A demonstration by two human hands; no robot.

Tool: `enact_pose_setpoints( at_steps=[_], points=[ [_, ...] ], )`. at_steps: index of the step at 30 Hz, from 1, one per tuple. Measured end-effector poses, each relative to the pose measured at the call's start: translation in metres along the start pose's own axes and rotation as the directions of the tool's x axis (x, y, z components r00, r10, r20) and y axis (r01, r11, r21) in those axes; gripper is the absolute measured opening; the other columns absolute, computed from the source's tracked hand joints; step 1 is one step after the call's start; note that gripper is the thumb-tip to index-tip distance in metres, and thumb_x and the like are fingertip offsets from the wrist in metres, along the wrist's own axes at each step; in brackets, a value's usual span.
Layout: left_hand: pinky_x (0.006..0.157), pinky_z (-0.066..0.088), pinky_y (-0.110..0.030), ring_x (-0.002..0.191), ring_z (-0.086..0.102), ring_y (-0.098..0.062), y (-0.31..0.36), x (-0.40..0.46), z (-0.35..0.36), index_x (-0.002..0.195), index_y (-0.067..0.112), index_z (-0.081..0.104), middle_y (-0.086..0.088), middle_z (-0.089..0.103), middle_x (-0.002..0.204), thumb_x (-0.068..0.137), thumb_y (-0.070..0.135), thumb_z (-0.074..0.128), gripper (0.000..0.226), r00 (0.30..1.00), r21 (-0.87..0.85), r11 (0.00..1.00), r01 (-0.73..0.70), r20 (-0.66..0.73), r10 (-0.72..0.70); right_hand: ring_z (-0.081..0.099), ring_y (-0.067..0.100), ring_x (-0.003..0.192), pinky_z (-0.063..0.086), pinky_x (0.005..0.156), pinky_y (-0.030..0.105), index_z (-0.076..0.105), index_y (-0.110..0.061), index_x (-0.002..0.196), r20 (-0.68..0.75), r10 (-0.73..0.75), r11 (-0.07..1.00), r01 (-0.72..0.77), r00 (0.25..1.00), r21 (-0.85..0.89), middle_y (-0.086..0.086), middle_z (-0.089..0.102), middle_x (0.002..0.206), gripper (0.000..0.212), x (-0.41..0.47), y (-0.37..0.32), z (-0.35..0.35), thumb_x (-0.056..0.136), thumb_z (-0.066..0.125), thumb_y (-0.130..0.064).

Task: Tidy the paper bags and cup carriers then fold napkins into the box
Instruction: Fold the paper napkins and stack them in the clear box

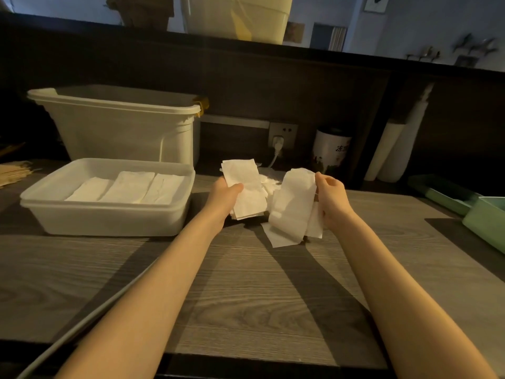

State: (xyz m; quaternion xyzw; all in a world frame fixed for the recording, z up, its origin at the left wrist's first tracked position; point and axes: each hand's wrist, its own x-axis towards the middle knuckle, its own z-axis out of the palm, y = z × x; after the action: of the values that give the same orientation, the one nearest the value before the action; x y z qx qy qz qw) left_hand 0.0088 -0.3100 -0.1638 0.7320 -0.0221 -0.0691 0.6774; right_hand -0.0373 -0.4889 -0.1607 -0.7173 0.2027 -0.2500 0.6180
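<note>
landmark: shallow white box [109, 214], on the wood-grain counter [246, 291], left of centre in your view
box contents: three stacks of folded napkins [128, 190] lying side by side inside it, flat, touching each other
left hand: your left hand [224, 195] is just right of the box, thumb across the front of a flat napkin stack [244, 187], fingers behind it; grasping it, stack held upright-ish above the counter
right hand: your right hand [330, 198] is further right of the box, well apart from it, pinching the top edge of a loose napkin [293, 203] that hangs down, curved and half open; lower end is at or near the counter, can't tell if it touches
loose pile: more unfolded napkins [269, 179] on the counter between and behind your two hands, right of the box
tall bin: white tub [123, 127] directly behind the box, empty as far as visible, yellow-brown clip at its right rim corner
paper bags: brown paper edges [13, 172] left of the box, at frame edge, mostly cut off
wall outlet: socket with a white plug [278, 142] behind and right of the box, on the dark back panel
canister: white printed canister [330, 151] right of the outlet, well right of the box
cups: two sleeves of stacked white cups [396, 149] leaning against the back panel, far right of the box
green trays: green trays [486, 222] at the right edge of the counter, farthest from the box
</note>
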Motion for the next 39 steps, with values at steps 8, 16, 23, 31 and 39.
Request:
enact_pose_setpoints(
  at_steps=[8,16,23,31,39],
  points=[
    [0.086,0.046,-0.035,0.117,0.053,-0.026,-0.002,0.001,0.001,0.135,0.014,0.038,-0.009,0.050,0.134,0.097,0.018,0.046,0.039,1.000,0.023,1.000,0.012,-0.001,-0.011,0.057,0.009,0.082,0.050,0.064,0.016,0.055,-0.010,0.111,0.019,-0.190,0.979,0.191,0.982,-0.073,0.000,0.057,0.096,0.023,0.001,-0.012,-0.010,0.099,0.044,-0.026],
    [0.083,0.044,-0.033,0.119,0.050,-0.026,-0.001,-0.002,0.006,0.135,0.013,0.039,-0.009,0.049,0.135,0.098,0.017,0.045,0.038,1.000,0.011,1.000,-0.005,-0.002,0.005,0.061,0.007,0.086,0.049,0.082,0.025,0.066,-0.015,0.099,0.520,-0.116,0.811,0.383,0.846,-0.443,-0.009,0.066,0.089,0.024,-0.028,-0.010,-0.033,0.095,0.049,-0.033],
    [0.085,0.045,-0.034,0.118,0.051,-0.026,-0.002,-0.004,0.006,0.137,0.014,0.037,-0.009,0.050,0.133,0.097,0.017,0.045,0.040,1.000,-0.001,1.000,0.000,0.018,0.000,0.062,0.019,0.085,0.049,0.077,0.030,0.066,-0.010,0.104,0.347,-0.120,0.521,0.357,0.930,-0.776,0.006,0.068,0.096,0.024,-0.014,0.012,-0.032,0.093,0.055,-0.029],
    [0.088,0.044,-0.035,0.119,0.051,-0.026,-0.003,-0.002,0.006,0.136,0.013,0.039,-0.010,0.050,0.134,0.097,0.016,0.045,0.039,1.000,-0.004,1.000,0.002,0.028,-0.002,0.054,0.015,0.085,0.045,0.071,0.028,0.063,-0.015,0.105,0.345,0.054,0.468,0.281,0.937,-0.838,0.000,0.062,0.097,0.027,-0.012,0.016,-0.020,0.089,0.061,-0.036],
    [0.062,0.045,-0.022,0.094,0.054,-0.016,-0.001,-0.003,0.002,0.136,0.016,0.037,-0.007,0.052,0.128,0.099,0.026,0.041,0.038,0.997,-0.025,0.998,-0.064,-0.032,0.063,0.060,0.015,0.086,0.053,0.077,0.030,0.056,-0.018,0.089,0.347,-0.231,0.903,0.333,0.909,-0.272,0.001,0.061,0.089,0.004,-0.023,-0.013,-0.026,0.091,0.060,-0.020]
  ],
)
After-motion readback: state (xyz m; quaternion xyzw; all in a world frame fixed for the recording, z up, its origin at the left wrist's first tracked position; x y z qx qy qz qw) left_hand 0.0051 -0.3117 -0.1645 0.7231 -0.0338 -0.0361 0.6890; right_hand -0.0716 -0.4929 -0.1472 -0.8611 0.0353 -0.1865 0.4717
